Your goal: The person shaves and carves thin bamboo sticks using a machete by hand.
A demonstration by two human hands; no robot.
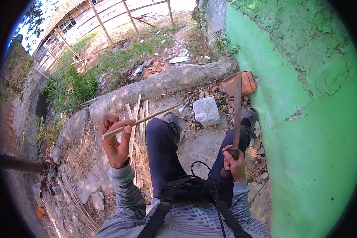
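My left hand (117, 139) pinches a thin, pale wooden stick (146, 118) near its thick end, between thumb and fingers. The stick slants up and to the right, its thin tip above the ground near a white block (206, 111). In my right hand (235, 163) is the handle of a long machete (237, 107), its rusty blade pointing away from me, above my right leg. Stick and blade are apart. Beneath and beyond my left hand, several split strips (137, 115) lie on the ground.
A green wall (305, 158) rises close on the right. An orange brick (246, 83) lies by its foot. Ahead, a low concrete ledge (162, 82) crosses the view, with plants (81, 85) and rubble around it. A dark pole (23, 164) juts in at left.
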